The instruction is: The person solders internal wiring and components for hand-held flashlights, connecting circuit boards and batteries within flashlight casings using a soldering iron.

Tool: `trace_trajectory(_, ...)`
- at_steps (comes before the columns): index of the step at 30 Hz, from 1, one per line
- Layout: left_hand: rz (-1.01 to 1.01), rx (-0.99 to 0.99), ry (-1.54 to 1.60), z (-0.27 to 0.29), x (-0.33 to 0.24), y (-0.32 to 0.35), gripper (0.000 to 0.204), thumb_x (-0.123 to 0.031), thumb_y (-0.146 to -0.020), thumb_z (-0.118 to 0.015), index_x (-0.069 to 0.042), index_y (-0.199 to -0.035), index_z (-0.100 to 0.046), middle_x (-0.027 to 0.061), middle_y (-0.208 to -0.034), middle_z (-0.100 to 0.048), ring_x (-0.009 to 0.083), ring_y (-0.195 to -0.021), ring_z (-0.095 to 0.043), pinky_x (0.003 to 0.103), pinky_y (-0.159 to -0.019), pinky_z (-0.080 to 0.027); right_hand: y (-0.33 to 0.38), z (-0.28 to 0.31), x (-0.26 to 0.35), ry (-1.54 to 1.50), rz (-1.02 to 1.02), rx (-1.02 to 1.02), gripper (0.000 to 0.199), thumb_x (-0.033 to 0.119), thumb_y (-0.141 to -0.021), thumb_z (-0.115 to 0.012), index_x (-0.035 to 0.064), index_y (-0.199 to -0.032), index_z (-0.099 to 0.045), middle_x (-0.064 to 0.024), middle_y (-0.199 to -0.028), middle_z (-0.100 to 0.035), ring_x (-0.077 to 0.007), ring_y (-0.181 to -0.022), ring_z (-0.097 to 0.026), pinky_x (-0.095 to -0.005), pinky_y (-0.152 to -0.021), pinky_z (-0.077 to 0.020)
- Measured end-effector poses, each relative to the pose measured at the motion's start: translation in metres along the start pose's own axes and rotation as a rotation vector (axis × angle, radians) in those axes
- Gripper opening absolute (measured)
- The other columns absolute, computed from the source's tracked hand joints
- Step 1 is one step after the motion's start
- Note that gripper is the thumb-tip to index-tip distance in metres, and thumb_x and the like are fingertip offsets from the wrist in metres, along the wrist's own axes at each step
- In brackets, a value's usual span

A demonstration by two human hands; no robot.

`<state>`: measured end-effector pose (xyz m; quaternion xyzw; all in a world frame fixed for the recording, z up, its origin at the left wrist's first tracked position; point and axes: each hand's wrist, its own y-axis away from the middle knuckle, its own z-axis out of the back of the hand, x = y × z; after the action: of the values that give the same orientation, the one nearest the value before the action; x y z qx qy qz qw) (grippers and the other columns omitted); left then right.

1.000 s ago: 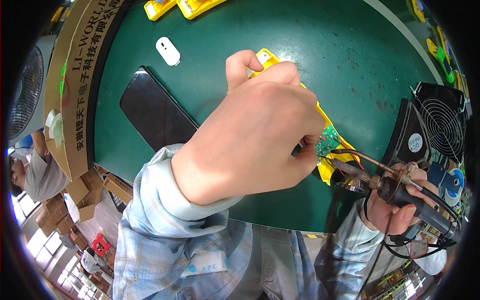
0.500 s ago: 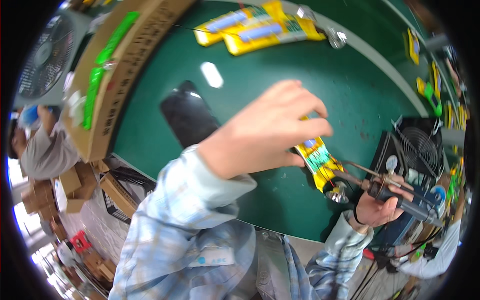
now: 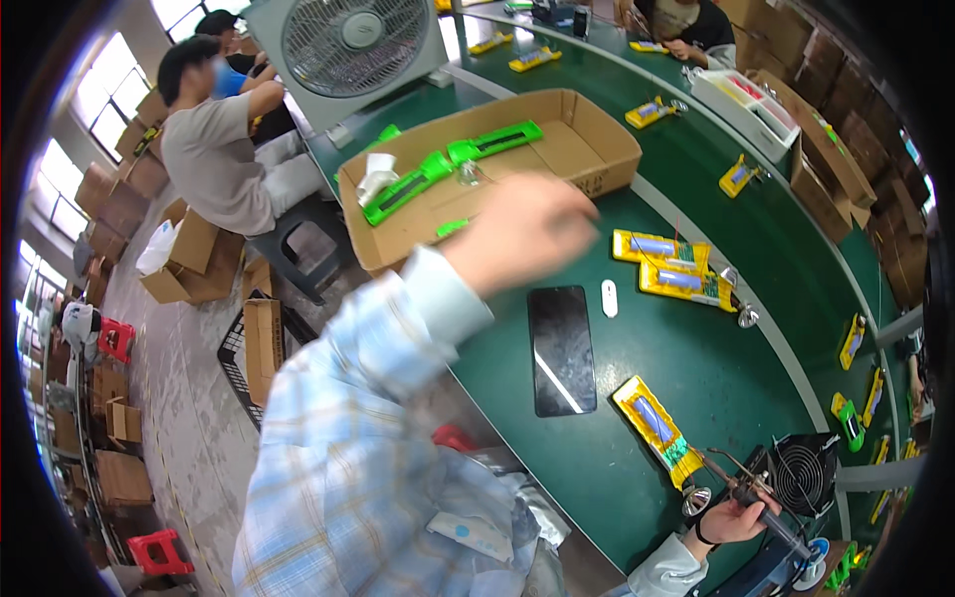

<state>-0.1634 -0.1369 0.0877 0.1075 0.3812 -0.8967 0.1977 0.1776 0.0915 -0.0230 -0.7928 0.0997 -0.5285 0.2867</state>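
Observation:
My left hand (image 3: 527, 231) hangs over the near right edge of a cardboard tray (image 3: 607, 159); motion blurs its fingers, so I cannot tell whether it holds anything. Inside the tray lie green plastic casings (image 3: 494, 141) and a small shiny round part (image 3: 469, 173). My right hand (image 3: 731, 519), at the lower right, is closed around a soldering iron (image 3: 784, 532) with a thin metal tube beside its tip. That tip is close to the green circuit board end of a yellow casing (image 3: 637, 403). The casing holds a lilac battery cell (image 3: 652, 418), and a silver reflector lamp (image 3: 695, 499) sits at its end.
A black phone (image 3: 562, 350) and a small white oval object (image 3: 609, 298) lie on the green table. Beyond them are two yellow casings (image 3: 686, 284) with cells. A small black fan (image 3: 804, 476) stands near my right hand. A large fan (image 3: 363, 50) and co-workers (image 3: 214, 149) are farther off.
My left hand has left the yellow casing and moved up and left to the cardboard tray. The view has swung left. My right hand still holds the soldering iron by the casing.

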Motion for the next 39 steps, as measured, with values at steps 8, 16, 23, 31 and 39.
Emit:
trace_trajectory(8, 0.662, 0.512, -0.807, 0.064, 0.211, 0.055, 0.037, -0.034, -0.060, -0.063, -0.005, -0.083, -0.058, 0.0139, -0.084, -0.059, 0.0298, -0.082, -0.055, 0.040, -0.070, -0.041, 0.000, -0.012, 0.006, 0.020, -0.048, -0.007, 0.024, 0.024, -0.077, -0.048, 0.0013, -0.084, -0.042, -0.0097, -0.084, -0.043, -0.0171, -0.074, -0.048, -0.0252, -0.063, -0.0453)
trace_trajectory(16, 0.346, -0.001, -0.791, 0.069, 0.111, 0.015, 0.040, -0.031, -0.056, -0.067, -0.009, -0.088, -0.059, 0.0083, -0.083, -0.058, 0.0221, -0.083, -0.053, 0.035, -0.076, -0.034, 0.003, -0.007, 0.002, 0.004, -0.010, -0.047, 0.019, 0.018, -0.076, -0.048, 0.0018, -0.085, -0.044, -0.0062, -0.081, -0.042, -0.0137, -0.073, -0.046, -0.0230, -0.064, -0.0421)
trace_trajectory(23, -0.075, 0.434, 0.252, -0.032, -0.074, -0.010, 0.043, -0.021, -0.059, -0.069, -0.006, -0.097, -0.055, 0.0102, -0.085, -0.055, 0.0270, -0.079, -0.054, 0.034, -0.068, -0.044, -0.004, -0.016, 0.005, -0.011, 0.065, 0.023, 0.031, 0.028, -0.072, -0.057, 0.0007, -0.077, -0.044, -0.0083, -0.073, -0.045, -0.0182, -0.065, -0.047, -0.0279, -0.055, -0.0419)
trace_trajectory(31, -0.289, 0.659, 0.344, -0.167, -0.112, -0.003, 0.043, -0.026, -0.062, -0.068, -0.009, -0.100, -0.056, 0.0074, -0.088, -0.052, 0.0237, -0.080, -0.050, 0.032, -0.072, -0.040, -0.011, -0.016, 0.009, -0.062, 0.039, -0.058, 0.026, 0.023, -0.070, -0.055, 0.0016, -0.078, -0.042, -0.0074, -0.076, -0.044, -0.0177, -0.065, -0.046, -0.0283, -0.057, -0.0408)
trace_trajectory(39, -0.286, 0.631, 0.497, -0.166, -0.130, 0.008, 0.020, -0.025, -0.065, -0.066, -0.011, -0.078, -0.063, -0.0003, -0.082, -0.053, 0.0170, -0.082, -0.046, 0.031, -0.074, -0.030, -0.017, -0.015, 0.016, -0.072, 0.015, -0.095, 0.028, 0.026, -0.073, -0.054, 0.0014, -0.077, -0.041, -0.0094, -0.070, -0.043, -0.0159, -0.059, -0.043, -0.0243, -0.052, -0.0383)
